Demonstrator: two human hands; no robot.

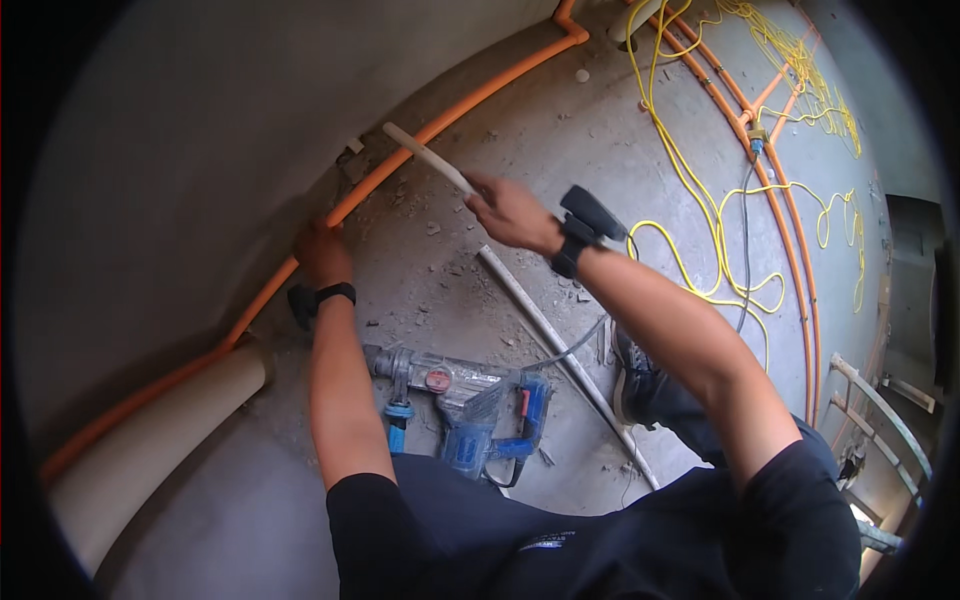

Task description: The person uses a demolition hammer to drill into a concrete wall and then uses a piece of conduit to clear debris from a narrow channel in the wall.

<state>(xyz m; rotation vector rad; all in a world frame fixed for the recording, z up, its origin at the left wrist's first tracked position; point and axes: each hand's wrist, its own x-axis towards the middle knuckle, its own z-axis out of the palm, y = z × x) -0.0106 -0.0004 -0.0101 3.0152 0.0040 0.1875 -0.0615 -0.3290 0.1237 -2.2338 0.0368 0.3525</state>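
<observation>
Right hand (510, 212): its grip is clamped on the near end of a pale stick (428, 158), leaving most of the length free, perhaps to give it reach or leverage.
Stick: points away to the upper left, its far end crossing over the orange pipe (475, 98); whether the two touch, I cannot tell.
Left hand (323, 258): lies over the pipe lower down, near the wall (240, 110), probably to steady it or feel its position; the fingers are hidden, so I cannot tell whether this grip is apart or closed around it.
Pipe: runs along the foot of the wall, between the wall and the person, bending at its upper end; that line probably keeps it out of the walkway.
Wide pipe (190, 420): pale, at lower left, beside the orange one.
Drill (468, 395): lies on its side on the floor (580, 140), just in front of the person, seemingly parked within reach while both hands are busy.
Bar (528, 307): lies slantwise on the floor between drill and shoe (630, 382).
Rubble (433, 228): scattered near the pipe.
Yellow cord (655, 110): loops loosely at right, perhaps slack for moving about.
</observation>
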